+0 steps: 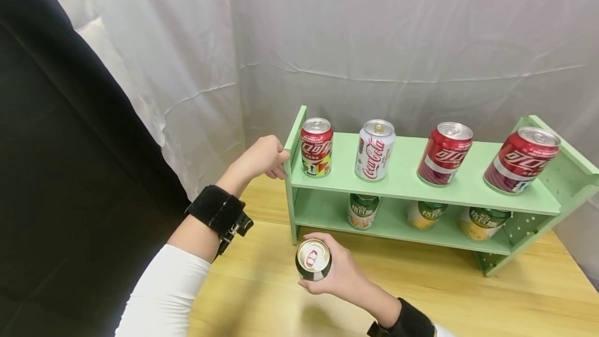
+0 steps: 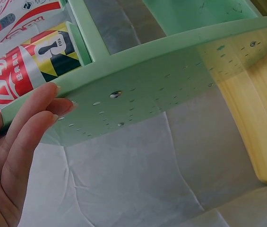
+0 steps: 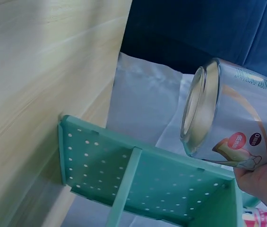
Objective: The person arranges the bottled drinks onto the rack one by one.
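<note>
My left hand (image 1: 264,157) grips the front edge of the left side panel (image 2: 138,90) of a green two-tier shelf (image 1: 402,165); its fingers lie along the panel's outer face in the left wrist view. Low in front of the shelf's left end, my right hand (image 1: 343,272) holds a drink can (image 1: 313,261) with a gold lid and red pull tab. The right wrist view shows this can (image 3: 251,113) with its pale printed side and its base facing the camera. Fingers and thumb wrap round its sides.
On the upper tier stand a red-and-yellow cola can (image 1: 316,147), a white Coca-Cola can (image 1: 374,151) and two red cola cans (image 1: 444,155). Several green-topped cans (image 1: 363,212) stand on the lower tier. Beneath is a wooden table (image 1: 262,274); grey cloth (image 1: 398,40) hangs behind.
</note>
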`<state>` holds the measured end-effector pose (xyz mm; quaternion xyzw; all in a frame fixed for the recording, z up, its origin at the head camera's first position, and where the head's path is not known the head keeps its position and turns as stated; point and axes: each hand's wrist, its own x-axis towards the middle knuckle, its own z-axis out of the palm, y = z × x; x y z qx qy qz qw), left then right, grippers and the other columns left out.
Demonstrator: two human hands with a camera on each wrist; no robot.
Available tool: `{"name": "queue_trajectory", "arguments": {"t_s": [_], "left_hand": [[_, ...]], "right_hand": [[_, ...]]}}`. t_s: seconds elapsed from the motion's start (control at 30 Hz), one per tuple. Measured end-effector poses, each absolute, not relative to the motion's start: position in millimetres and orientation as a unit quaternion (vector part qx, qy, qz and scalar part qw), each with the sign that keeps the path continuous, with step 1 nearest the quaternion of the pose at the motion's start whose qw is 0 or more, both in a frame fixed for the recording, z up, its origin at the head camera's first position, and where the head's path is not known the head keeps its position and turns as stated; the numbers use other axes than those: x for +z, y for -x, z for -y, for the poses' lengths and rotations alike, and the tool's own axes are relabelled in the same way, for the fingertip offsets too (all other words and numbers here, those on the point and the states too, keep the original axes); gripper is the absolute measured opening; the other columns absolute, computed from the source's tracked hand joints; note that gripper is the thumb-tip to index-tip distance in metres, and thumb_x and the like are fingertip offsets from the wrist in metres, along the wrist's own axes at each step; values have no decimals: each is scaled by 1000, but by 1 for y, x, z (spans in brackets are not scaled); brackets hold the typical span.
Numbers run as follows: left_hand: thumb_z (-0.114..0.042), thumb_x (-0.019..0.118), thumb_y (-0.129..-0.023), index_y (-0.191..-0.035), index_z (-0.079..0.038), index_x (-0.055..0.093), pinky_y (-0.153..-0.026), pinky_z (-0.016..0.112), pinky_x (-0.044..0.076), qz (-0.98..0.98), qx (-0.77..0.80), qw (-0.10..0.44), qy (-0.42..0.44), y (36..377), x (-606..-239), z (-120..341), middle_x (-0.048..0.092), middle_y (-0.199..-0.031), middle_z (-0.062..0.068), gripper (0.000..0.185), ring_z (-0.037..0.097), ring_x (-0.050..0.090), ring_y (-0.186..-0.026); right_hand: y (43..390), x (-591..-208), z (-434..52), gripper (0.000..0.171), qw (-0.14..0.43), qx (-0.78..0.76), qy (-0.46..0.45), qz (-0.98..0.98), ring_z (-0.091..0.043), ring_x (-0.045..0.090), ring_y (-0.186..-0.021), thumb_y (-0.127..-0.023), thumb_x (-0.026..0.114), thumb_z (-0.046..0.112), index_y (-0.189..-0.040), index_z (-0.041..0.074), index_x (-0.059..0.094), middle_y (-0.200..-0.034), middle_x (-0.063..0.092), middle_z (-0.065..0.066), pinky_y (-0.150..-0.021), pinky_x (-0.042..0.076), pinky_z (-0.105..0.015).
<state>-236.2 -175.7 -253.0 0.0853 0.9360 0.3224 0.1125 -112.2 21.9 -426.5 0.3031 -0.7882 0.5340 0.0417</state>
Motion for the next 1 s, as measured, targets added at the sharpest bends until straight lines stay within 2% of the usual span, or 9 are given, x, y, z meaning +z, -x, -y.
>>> {"name": "queue_trajectory", "arguments": {"t_s": [0.2,0.4,0.6,0.83,1.0], "left_hand": [[-8,43,-91,-61,-4,51,-59,30,59,-935,325,107,-90,237,-252,175,71,-72,16,32,20,70,-63],[-10,43,-92,-65,-2,55,-60,31,60,-935,324,113,-91,236,-252,174,71,-72,14,30,19,70,-62],[-11,43,-92,-68,-2,57,-62,33,60,-934,324,123,-87,235,-256,177,71,-70,12,30,19,70,-62],[-10,43,-91,-67,-2,58,-58,31,59,-934,322,124,-96,235,-256,178,71,-69,12,29,19,69,-60],[-10,43,-91,-64,-3,57,-60,33,60,-932,326,127,-98,238,-257,179,71,-69,12,30,19,70,-60]], "right_hand": [[138,-429,-15,76,64,533,-267,801,-15,63,-94,-55,88,14,-123,13,52,-107,65,-1,-81,55,-29],[173,-431,-11,75,80,538,-220,810,-17,63,-93,-57,87,13,-123,13,52,-105,65,-3,-79,55,-32],[196,-433,-6,71,87,522,-181,829,-20,64,-88,-59,87,20,-120,6,53,-100,66,-7,-75,54,-34],[211,-438,-4,63,60,509,-129,849,-20,63,-81,-61,86,28,-110,2,56,-92,66,-8,-69,54,-31],[219,-439,-2,71,54,499,-113,857,-24,64,-86,-61,86,32,-116,0,54,-95,67,-12,-74,55,-35]]}}
